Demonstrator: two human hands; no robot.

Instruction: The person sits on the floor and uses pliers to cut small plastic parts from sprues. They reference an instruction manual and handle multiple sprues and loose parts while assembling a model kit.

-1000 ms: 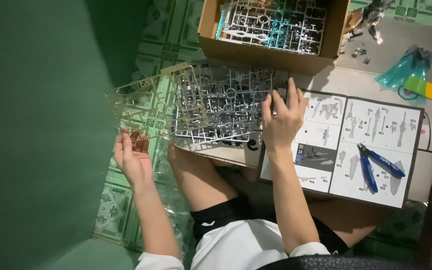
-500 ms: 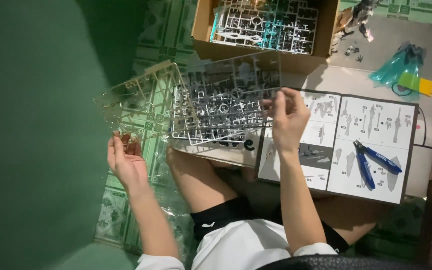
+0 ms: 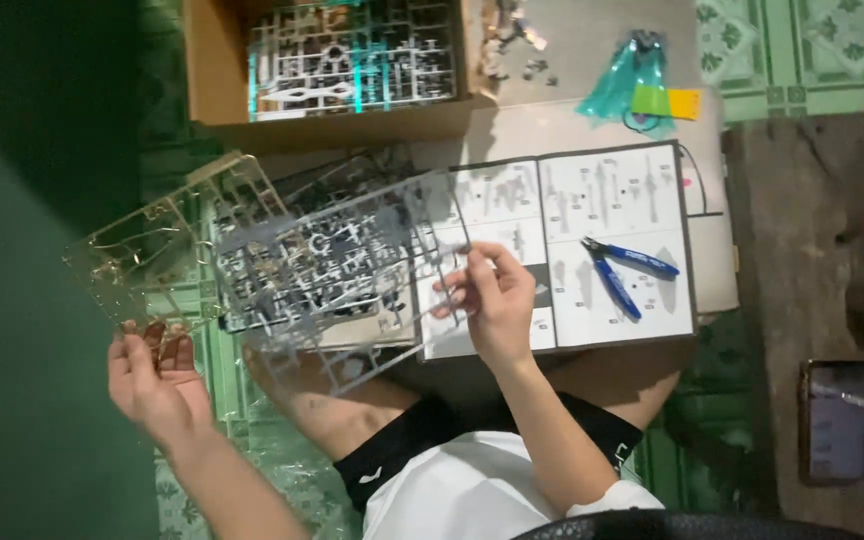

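Observation:
My left hand grips the lower edge of a clear yellowish plastic parts frame, held tilted at the left. My right hand pinches the right edge of a grey parts frame and holds it lifted above a stack of more grey frames on my lap. An open instruction booklet lies just right of that hand. Blue-handled nippers rest on the booklet's right page.
A cardboard box with several grey and teal parts frames sits at the top. Teal plastic bits with a yellow tag lie beyond the booklet. A phone rests on a dark surface at right. Green wall at left.
My right hand has closed on the grey frame's edge and lifted it off the stack. My left hand has lowered a little, keeping the clear frame.

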